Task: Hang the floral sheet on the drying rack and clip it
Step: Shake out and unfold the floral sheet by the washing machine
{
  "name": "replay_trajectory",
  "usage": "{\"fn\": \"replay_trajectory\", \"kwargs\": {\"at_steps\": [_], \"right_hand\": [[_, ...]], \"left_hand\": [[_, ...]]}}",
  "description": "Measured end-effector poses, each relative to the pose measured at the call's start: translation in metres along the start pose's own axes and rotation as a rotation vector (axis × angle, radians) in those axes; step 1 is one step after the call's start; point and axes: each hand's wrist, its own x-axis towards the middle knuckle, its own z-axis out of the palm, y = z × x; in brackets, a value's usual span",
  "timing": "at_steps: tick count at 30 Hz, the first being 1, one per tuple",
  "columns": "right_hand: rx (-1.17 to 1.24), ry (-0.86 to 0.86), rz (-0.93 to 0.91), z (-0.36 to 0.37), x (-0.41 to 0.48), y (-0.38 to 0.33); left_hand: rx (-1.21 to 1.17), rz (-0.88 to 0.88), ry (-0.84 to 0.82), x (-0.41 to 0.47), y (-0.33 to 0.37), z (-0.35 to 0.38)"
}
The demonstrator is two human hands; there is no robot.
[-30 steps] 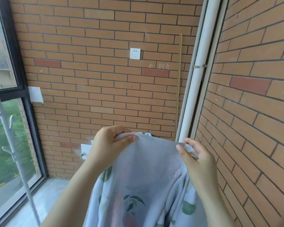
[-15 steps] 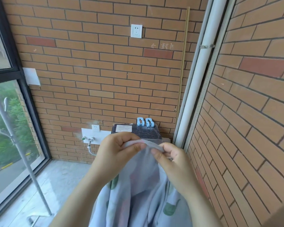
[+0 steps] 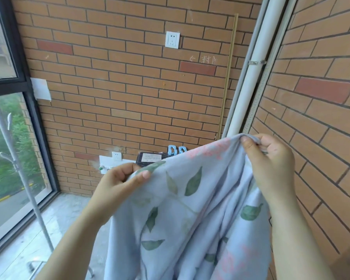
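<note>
The floral sheet (image 3: 190, 209) hung at 6 o'clock, lifted between both hands. The left hand (image 3: 117, 184) pinched its edge at 8 o'clock; the right hand (image 3: 271, 164) clutched a bunched corner at 3 o'clock. The drying rack (image 3: 32, 199) stood at 9 o'clock, well apart. Two blue clips (image 3: 176, 150) sat behind the sheet beside a box label (image 3: 151, 158) too small to read. Chalk writing (image 3: 207, 60) at 1 o'clock included "封".

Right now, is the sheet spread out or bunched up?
Partly spread: the sheet is stretched along its top edge between the left hand and right hand, which pinch it; the rest hangs in loose folds.
</note>
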Motion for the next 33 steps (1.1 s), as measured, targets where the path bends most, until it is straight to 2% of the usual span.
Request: {"fn": "replay_trajectory", "kwargs": {"at_steps": [2,8,12,19,21,25,29,33], "right_hand": [[-0.021,-0.008,0.026,0.000,-0.004,0.006],[-0.025,-0.073,0.081,0.003,-0.025,0.023],[-0.066,-0.091,0.126,0.006,-0.030,0.028],[-0.106,0.013,0.236,0.015,-0.046,0.021],[-0.062,-0.052,0.249,0.014,-0.056,0.012],[0.059,-0.213,0.128,0.021,-0.070,-0.011],[0.181,-0.430,0.095,0.043,-0.075,-0.017],[0.179,-0.520,0.090,0.058,-0.073,-0.016]], "left_hand": [[-0.021,0.045,0.050,0.004,0.007,-0.003],[0.319,0.243,0.407,0.009,0.018,-0.001],[0.408,0.337,0.499,0.013,0.031,0.000],[0.453,0.316,0.414,0.008,0.038,0.013],[0.452,0.305,0.383,0.007,0.035,0.016],[0.461,0.296,0.304,0.004,0.025,0.027],[0.474,0.313,0.219,-0.002,0.023,0.038],[0.477,0.331,0.180,-0.006,0.026,0.040]]}}
